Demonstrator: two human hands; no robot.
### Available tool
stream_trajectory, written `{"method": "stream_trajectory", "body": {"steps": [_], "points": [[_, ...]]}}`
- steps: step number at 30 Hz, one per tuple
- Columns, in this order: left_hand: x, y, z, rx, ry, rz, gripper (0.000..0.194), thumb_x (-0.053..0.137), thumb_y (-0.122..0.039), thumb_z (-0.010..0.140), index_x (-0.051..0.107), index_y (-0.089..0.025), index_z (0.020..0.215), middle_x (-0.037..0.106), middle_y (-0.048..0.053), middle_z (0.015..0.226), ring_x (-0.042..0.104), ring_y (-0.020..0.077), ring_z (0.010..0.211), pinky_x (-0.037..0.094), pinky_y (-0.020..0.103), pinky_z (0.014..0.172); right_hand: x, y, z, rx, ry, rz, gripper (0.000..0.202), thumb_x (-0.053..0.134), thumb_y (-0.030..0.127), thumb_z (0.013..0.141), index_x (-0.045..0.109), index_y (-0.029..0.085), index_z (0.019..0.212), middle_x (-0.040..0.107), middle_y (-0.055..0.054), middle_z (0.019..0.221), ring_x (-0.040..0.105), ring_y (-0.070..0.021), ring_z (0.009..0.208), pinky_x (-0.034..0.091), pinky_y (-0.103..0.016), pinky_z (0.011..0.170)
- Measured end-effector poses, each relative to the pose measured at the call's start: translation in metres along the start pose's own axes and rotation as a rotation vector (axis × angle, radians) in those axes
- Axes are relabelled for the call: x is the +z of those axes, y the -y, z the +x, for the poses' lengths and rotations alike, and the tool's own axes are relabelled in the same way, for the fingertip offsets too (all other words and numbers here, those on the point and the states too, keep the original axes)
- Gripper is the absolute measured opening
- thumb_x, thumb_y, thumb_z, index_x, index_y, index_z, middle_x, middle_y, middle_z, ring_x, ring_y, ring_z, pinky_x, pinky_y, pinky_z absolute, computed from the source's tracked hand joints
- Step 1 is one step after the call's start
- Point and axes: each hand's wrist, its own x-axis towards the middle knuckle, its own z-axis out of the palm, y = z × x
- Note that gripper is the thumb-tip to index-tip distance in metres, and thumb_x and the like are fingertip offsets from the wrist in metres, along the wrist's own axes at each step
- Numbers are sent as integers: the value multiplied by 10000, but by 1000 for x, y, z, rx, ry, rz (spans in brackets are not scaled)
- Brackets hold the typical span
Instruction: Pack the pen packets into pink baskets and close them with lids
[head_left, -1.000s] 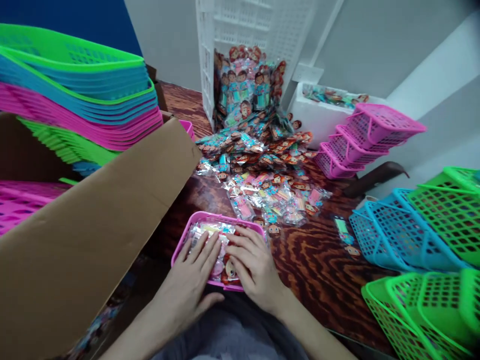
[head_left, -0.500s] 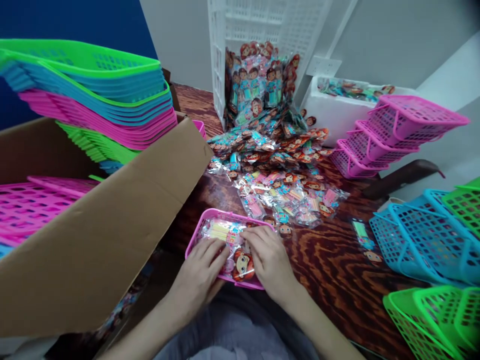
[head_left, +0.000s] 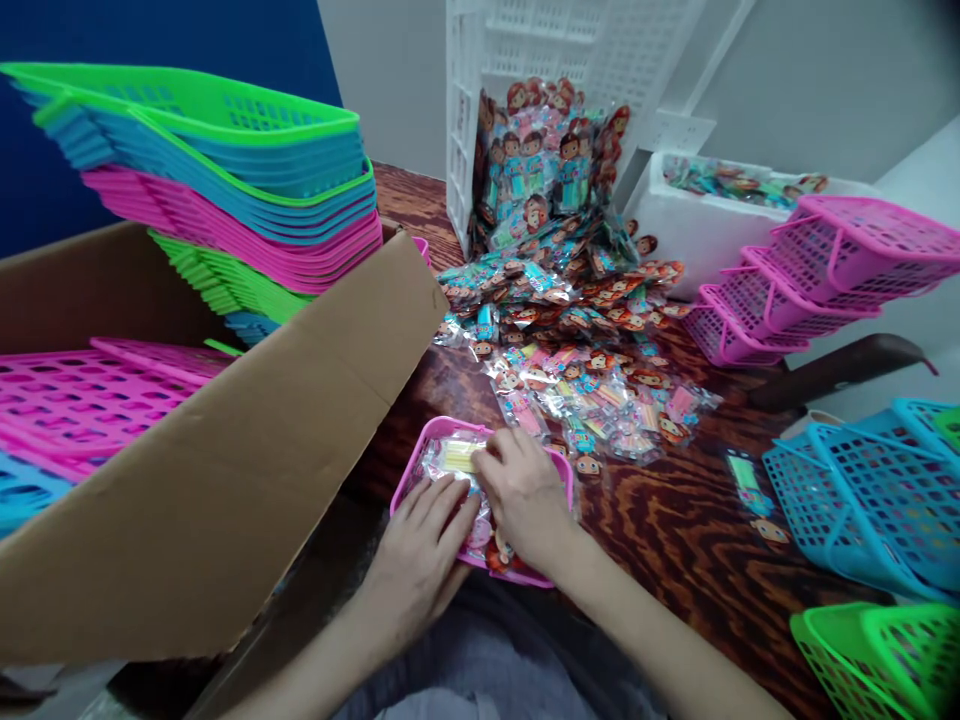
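Observation:
A small pink plastic basket (head_left: 565, 478) sits in front of me on the wooden surface, with clear packets inside it. One packet shows yellow sticks (head_left: 456, 456), and part of a red-haired cartoon figure (head_left: 498, 553) appears lower down. My left hand (head_left: 426, 535) lies over the front left of the basket, fingers stretched out on the packets. My right hand (head_left: 529, 495) reaches in from the right with bent fingers closed at the edge of the packet with yellow sticks. Its palm and arm cover the basket's right part.
A heap of cartoon packets (head_left: 562, 290) spills from a white crate (head_left: 459, 130). On the left, a cardboard box (head_left: 300, 430) stands beside stacked baskets (head_left: 247, 190). Pink baskets (head_left: 810, 270), blue baskets (head_left: 847, 490) and green baskets (head_left: 877, 650) line the right, near a loose packet (head_left: 746, 480).
My right hand has shifted toward the back of the basket and its fingers are more bent. My left hand stays on the packets. The whole view has shifted slightly.

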Motion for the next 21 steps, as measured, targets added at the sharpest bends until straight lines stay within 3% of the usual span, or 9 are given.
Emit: {"method": "stream_trajectory", "body": {"steps": [3, 9, 12, 14, 17, 21], "points": [[3, 1, -2, 9, -22, -12, 420, 488, -179, 934, 548, -105, 1343, 551, 160, 1396, 454, 301, 1336, 360, 482, 1130, -1, -7, -6, -167, 84, 57, 200, 528, 214, 973, 653, 223, 1128, 620, -79, 1119, 480, -254, 1035, 397, -402, 891], [4, -1, -2, 30, -10, 28, 429, 502, -209, 949, 552, -190, 1375, 548, 106, 1438, 441, 305, 1359, 333, 471, 1124, 0, -7, -1, -25, 184, 26, 260, 527, 153, 962, 635, 188, 1196, 604, -106, 1073, 509, -243, 971, 429, -353, 799], [3, -4, -1, 22, -3, 102, 434, 499, -287, 967, 548, -167, 1382, 551, 113, 1445, 472, 312, 1332, 336, 459, 1110, 1, -7, 9, -62, 204, 76, 231, 517, 178, 974, 648, 171, 1164, 614, -117, 1079, 516, -239, 983, 441, -349, 821], [3, -5, -1, 6, -15, 162, 436, 490, -315, 974, 556, -144, 1369, 566, 125, 1429, 498, 317, 1302, 355, 445, 1085, 2, -9, 13, -129, 196, 135, 225, 520, 215, 980, 649, 173, 1160, 637, -110, 1094, 518, -240, 996, 446, -363, 856], [5, -3, 2, 36, -31, 222, 397, 440, -221, 969, 587, -132, 1327, 620, 126, 1365, 547, 314, 1234, 383, 434, 1036, 3, -12, 10, -138, 150, 243, 229, 499, 245, 1000, 664, 169, 1139, 670, -95, 1168, 539, -225, 1014, 446, -372, 917], [9, 1, 7, 45, -45, 266, 392, 433, -159, 952, 601, -109, 1302, 644, 139, 1330, 577, 326, 1169, 409, 449, 972, 1, -16, -2, -53, -43, 491, 252, 498, 288, 1012, 675, 172, 1149, 687, -79, 1237, 575, -204, 1094, 441, -362, 985]]}}
